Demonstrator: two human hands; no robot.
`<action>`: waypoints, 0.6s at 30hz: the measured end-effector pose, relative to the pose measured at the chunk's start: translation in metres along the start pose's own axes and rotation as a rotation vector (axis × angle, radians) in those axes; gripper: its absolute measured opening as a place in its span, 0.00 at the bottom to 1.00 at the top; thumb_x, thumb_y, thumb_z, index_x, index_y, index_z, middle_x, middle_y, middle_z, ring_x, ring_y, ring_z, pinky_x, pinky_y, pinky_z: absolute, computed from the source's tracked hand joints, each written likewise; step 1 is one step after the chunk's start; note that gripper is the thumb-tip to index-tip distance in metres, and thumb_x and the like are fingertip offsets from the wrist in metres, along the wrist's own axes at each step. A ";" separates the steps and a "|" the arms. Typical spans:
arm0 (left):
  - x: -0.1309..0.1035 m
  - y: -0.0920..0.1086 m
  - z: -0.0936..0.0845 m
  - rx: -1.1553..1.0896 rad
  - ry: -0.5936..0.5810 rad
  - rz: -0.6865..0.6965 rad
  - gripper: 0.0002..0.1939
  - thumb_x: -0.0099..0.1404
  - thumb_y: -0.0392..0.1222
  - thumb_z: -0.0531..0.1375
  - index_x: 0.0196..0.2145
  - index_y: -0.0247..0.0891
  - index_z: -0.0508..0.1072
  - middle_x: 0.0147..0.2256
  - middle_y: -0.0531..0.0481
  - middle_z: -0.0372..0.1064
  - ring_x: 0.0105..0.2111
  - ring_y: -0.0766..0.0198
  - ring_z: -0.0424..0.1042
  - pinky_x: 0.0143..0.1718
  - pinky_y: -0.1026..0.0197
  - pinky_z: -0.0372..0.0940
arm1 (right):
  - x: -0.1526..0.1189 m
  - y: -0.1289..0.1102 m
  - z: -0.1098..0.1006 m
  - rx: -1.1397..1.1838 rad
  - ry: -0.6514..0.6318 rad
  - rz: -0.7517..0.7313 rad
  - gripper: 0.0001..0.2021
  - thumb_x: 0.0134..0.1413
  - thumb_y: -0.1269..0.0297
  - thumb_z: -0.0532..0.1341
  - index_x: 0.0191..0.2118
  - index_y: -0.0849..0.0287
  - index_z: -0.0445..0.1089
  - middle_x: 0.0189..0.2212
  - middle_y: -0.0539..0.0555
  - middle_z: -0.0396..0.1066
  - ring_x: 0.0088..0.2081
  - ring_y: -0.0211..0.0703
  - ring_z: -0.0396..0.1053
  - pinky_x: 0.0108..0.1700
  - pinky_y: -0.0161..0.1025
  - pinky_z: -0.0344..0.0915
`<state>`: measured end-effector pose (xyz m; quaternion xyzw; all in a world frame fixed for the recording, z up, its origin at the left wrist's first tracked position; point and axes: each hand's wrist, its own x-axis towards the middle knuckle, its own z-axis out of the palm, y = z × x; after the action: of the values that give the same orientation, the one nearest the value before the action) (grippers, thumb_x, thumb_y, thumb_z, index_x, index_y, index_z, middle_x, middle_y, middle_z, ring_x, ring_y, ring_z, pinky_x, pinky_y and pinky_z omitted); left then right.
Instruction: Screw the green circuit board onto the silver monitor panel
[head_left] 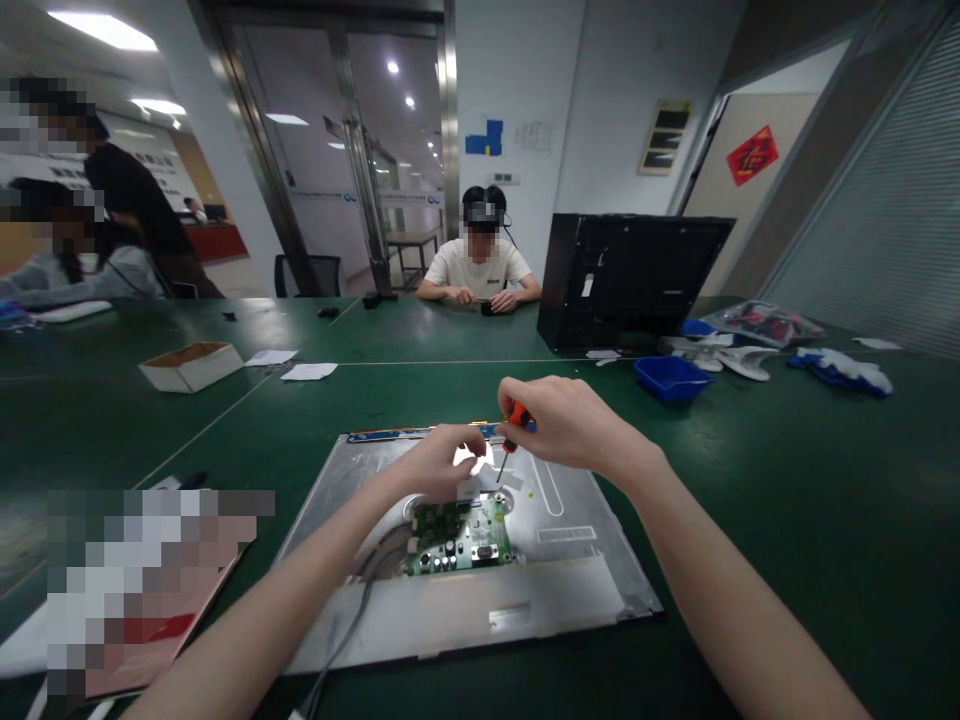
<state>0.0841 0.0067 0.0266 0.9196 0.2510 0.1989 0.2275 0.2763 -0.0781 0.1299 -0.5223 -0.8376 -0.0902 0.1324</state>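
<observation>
On the table lies a flat metal display panel (pixel 570 500), back side up. A green circuit board (pixel 465 540) sits at its middle. My right hand (pixel 566 420) is closed around the orange and black handle of a screwdriver (pixel 514 425). The screwdriver's thin shaft slants down to the board's upper right corner. Over the board's upper edge is my left hand (pixel 439 462), its fingers bent and a gap showing between thumb and forefinger. I see nothing held there. Grey cables (pixel 367 585) run from the board's left side over the panel's front edge.
A black monitor (pixel 630 280) stands at the back right, near a blue tray (pixel 673 378) and gloves (pixel 844 370). An open box (pixel 193 367) and papers (pixel 309 371) lie at left. A pink folder (pixel 161 640) is front left. A person (pixel 480 265) sits opposite.
</observation>
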 end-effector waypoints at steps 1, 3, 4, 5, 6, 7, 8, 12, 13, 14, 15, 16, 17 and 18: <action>0.000 -0.004 -0.008 0.021 0.035 -0.023 0.09 0.55 0.31 0.54 0.34 0.36 0.71 0.33 0.49 0.71 0.34 0.63 0.69 0.37 0.64 0.62 | -0.001 0.001 -0.002 0.005 0.006 0.003 0.08 0.54 0.58 0.58 0.35 0.55 0.62 0.27 0.48 0.69 0.28 0.37 0.63 0.26 0.35 0.44; -0.001 -0.012 -0.025 0.104 0.097 -0.096 0.08 0.57 0.32 0.54 0.33 0.36 0.71 0.33 0.49 0.71 0.34 0.63 0.68 0.36 0.64 0.61 | -0.002 0.004 -0.006 0.011 0.017 0.010 0.08 0.54 0.58 0.58 0.35 0.55 0.62 0.27 0.48 0.70 0.28 0.37 0.63 0.25 0.35 0.44; -0.003 -0.016 -0.032 0.149 0.095 -0.136 0.07 0.57 0.33 0.54 0.33 0.35 0.71 0.33 0.49 0.71 0.34 0.63 0.68 0.35 0.65 0.60 | -0.003 0.005 -0.008 0.014 0.023 0.014 0.08 0.54 0.57 0.58 0.35 0.55 0.61 0.27 0.48 0.70 0.28 0.38 0.63 0.25 0.35 0.44; -0.005 -0.020 -0.039 0.192 0.071 -0.181 0.07 0.57 0.34 0.54 0.32 0.35 0.71 0.31 0.50 0.71 0.32 0.64 0.67 0.33 0.65 0.59 | -0.004 0.006 -0.009 0.016 0.029 0.018 0.08 0.54 0.57 0.58 0.35 0.55 0.61 0.27 0.48 0.70 0.28 0.38 0.63 0.25 0.35 0.44; -0.008 -0.023 -0.044 0.227 0.028 -0.230 0.06 0.57 0.35 0.54 0.30 0.35 0.71 0.29 0.50 0.70 0.29 0.64 0.67 0.30 0.65 0.57 | -0.005 0.007 -0.011 0.018 0.034 0.022 0.08 0.54 0.57 0.58 0.35 0.55 0.61 0.27 0.48 0.70 0.28 0.38 0.63 0.25 0.35 0.44; -0.011 -0.025 -0.048 0.245 -0.024 -0.271 0.07 0.58 0.36 0.54 0.29 0.35 0.72 0.27 0.51 0.70 0.28 0.65 0.66 0.28 0.66 0.56 | -0.005 0.008 -0.012 0.021 0.037 0.024 0.08 0.53 0.57 0.58 0.35 0.55 0.61 0.27 0.48 0.70 0.28 0.38 0.63 0.25 0.35 0.44; -0.014 -0.027 -0.050 0.255 -0.071 -0.304 0.07 0.58 0.38 0.54 0.29 0.36 0.72 0.26 0.52 0.69 0.27 0.65 0.66 0.27 0.66 0.55 | -0.006 0.008 -0.013 0.025 0.039 0.024 0.09 0.53 0.57 0.58 0.35 0.55 0.61 0.27 0.48 0.70 0.28 0.38 0.63 0.25 0.35 0.44; -0.022 -0.028 -0.044 0.307 -0.171 -0.364 0.06 0.57 0.41 0.58 0.28 0.37 0.72 0.28 0.51 0.70 0.27 0.64 0.66 0.26 0.66 0.53 | -0.009 0.010 -0.016 0.036 0.050 0.015 0.09 0.53 0.56 0.59 0.35 0.54 0.61 0.27 0.48 0.70 0.27 0.38 0.63 0.25 0.35 0.44; -0.023 -0.027 -0.041 0.321 -0.179 -0.369 0.06 0.56 0.41 0.59 0.28 0.37 0.72 0.28 0.51 0.70 0.27 0.64 0.67 0.26 0.66 0.53 | -0.009 0.011 -0.016 0.036 0.053 0.014 0.09 0.53 0.56 0.59 0.35 0.54 0.61 0.27 0.48 0.70 0.28 0.38 0.63 0.25 0.35 0.44; -0.023 -0.026 -0.038 0.332 -0.177 -0.373 0.05 0.56 0.41 0.59 0.29 0.37 0.72 0.28 0.50 0.71 0.27 0.64 0.67 0.26 0.66 0.53 | -0.010 0.011 -0.017 0.037 0.054 0.013 0.09 0.53 0.56 0.59 0.35 0.54 0.62 0.27 0.48 0.70 0.28 0.38 0.63 0.26 0.35 0.45; -0.023 -0.025 -0.035 0.337 -0.174 -0.374 0.05 0.56 0.41 0.59 0.30 0.37 0.72 0.29 0.50 0.71 0.27 0.63 0.67 0.26 0.66 0.53 | -0.010 0.011 -0.018 0.039 0.054 0.013 0.09 0.53 0.56 0.59 0.35 0.54 0.62 0.27 0.48 0.70 0.28 0.38 0.63 0.26 0.35 0.45; -0.024 -0.025 -0.031 0.342 -0.171 -0.373 0.05 0.56 0.40 0.59 0.31 0.37 0.72 0.29 0.49 0.71 0.28 0.63 0.68 0.26 0.66 0.54 | -0.011 0.012 -0.019 0.041 0.053 0.015 0.09 0.53 0.56 0.59 0.35 0.54 0.62 0.27 0.48 0.70 0.28 0.38 0.63 0.26 0.35 0.45; -0.024 -0.025 -0.028 0.347 -0.165 -0.374 0.06 0.57 0.40 0.59 0.32 0.37 0.72 0.30 0.49 0.71 0.28 0.62 0.68 0.26 0.66 0.54 | -0.012 0.012 -0.020 0.043 0.055 0.019 0.09 0.53 0.55 0.59 0.35 0.54 0.62 0.27 0.48 0.70 0.28 0.38 0.63 0.26 0.35 0.45; -0.025 -0.025 -0.025 0.355 -0.159 -0.371 0.06 0.57 0.40 0.59 0.33 0.37 0.72 0.30 0.49 0.71 0.29 0.62 0.68 0.27 0.66 0.55 | -0.013 0.012 -0.022 0.045 0.058 0.022 0.09 0.53 0.55 0.59 0.35 0.54 0.62 0.27 0.48 0.70 0.28 0.38 0.63 0.26 0.35 0.45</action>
<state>0.0425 0.0204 0.0277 0.8961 0.4276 0.0336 0.1142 0.2950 -0.0899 0.1467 -0.5256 -0.8294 -0.0851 0.1691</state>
